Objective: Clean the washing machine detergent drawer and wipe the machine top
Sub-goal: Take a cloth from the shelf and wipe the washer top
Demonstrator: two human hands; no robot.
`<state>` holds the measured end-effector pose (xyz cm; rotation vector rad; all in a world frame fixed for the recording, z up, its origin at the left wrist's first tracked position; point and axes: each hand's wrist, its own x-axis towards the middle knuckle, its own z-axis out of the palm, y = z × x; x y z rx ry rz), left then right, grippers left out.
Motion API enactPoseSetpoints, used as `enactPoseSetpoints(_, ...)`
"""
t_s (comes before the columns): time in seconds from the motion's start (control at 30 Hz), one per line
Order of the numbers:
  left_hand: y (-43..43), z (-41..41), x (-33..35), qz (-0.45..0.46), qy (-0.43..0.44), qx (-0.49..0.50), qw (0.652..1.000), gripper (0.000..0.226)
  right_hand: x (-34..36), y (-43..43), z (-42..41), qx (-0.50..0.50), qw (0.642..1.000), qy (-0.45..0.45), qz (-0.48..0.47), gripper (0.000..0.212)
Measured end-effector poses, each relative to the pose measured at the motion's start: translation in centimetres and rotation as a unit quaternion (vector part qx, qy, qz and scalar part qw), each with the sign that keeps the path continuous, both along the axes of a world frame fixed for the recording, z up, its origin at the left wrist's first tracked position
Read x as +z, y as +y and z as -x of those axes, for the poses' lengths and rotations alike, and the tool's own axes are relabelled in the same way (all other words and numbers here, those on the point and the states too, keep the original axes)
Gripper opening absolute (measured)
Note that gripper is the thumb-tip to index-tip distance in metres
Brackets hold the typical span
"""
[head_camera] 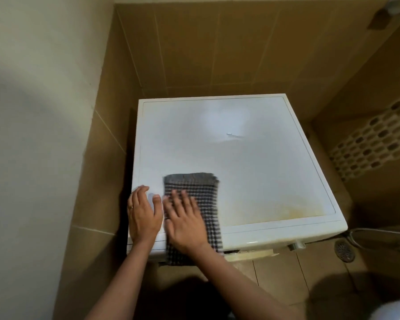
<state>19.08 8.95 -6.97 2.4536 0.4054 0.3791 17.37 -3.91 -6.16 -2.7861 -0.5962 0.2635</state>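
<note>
Because the checked cloth (192, 183) is soft, light and limp, it will probably bunch or skid under a careless push, so a flat palm on its middle seems the best hold. It lies folded into a long strip on the near-left part of the machine top (252, 162), its near end draped over the front edge. The right hand (185, 222) lies on it, fingers straight and spread, pressing down. The left hand (143, 215) rests just beside it on the bare top, fingers relaxed, holding nothing. The top is hard, smooth, glossy white; a yellowish stain (296, 210) marks its near-right corner. Tan wall tiles (206, 47) stand behind, and a round metal floor drain (344, 250) sits at the right.
</note>
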Motion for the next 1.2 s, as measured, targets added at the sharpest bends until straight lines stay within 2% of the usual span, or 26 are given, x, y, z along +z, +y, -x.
enactPoseSetpoints(0.07,0.2,0.0,0.0,0.017,-0.003,0.015,1.000,0.049,0.6,1.5,-2.0,0.059,0.998,0.021,-0.023,0.056)
enactPoseSetpoints(0.13,0.2,-0.1,-0.2,0.003,0.005,0.022,1.000,0.052,0.4,1.7,-4.7,0.073,0.997,0.012,-0.017,0.052)
enactPoseSetpoints(0.2,-0.1,-0.4,-0.5,-0.044,0.014,0.017,0.999,0.053,0.2,1.2,-8.0,0.061,0.998,0.010,-0.008,0.051)
enactPoseSetpoints(0.3,-0.5,-2.1,-0.6,-0.069,0.016,0.022,0.997,0.050,0.4,-0.6,-12.6,0.040,0.999,0.003,0.008,0.052)
enactPoseSetpoints(0.37,-0.5,-3.5,-0.7,-0.094,0.012,-0.009,0.995,0.052,0.3,-3.0,-15.8,0.016,1.000,0.006,0.010,0.052)
enactPoseSetpoints(0.5,-0.2,-6.1,-0.9,-0.092,0.003,-0.040,0.995,0.055,0.3,-11.2,-20.7,-0.109,0.994,-0.002,0.005,0.057)
enactPoseSetpoints(0.57,0.2,-6.9,-1.0,-0.074,-0.005,-0.052,0.996,0.057,0.1,-16.5,-21.2,-0.200,0.980,-0.010,0.010,0.068)
enactPoseSetpoints(0.7,0.9,-7.7,-1.3,-0.054,-0.007,-0.072,0.996,0.054,-0.3,-24.3,-17.3,-0.338,0.940,-0.012,0.054,0.080)
enactPoseSetpoints(0.83,0.6,-7.6,-1.2,-0.045,-0.007,-0.060,0.997,0.051,-0.8,-23.8,-10.6,-0.401,0.914,0.013,0.057,0.077)
enactPoseSetpoints(0.97,0.1,-7.6,-0.7,-0.040,-0.007,-0.043,0.998,0.049,-1.3,-17.1,-5.8,-0.341,0.939,-0.007,0.048,0.076)
enactPoseSetpoints(1.1,0.3,-8.1,-0.8,-0.076,-0.003,-0.030,0.997,0.047,-1.6,-9.3,-4.9,-0.222,0.974,-0.022,0.030,0.071)
enactPoseSetpoints(1.2,0.6,-9.1,-0.4,-0.106,-0.006,-0.007,0.994,0.040,-1.0,-4.6,-6.6,-0.092,0.995,-0.024,0.018,0.061)
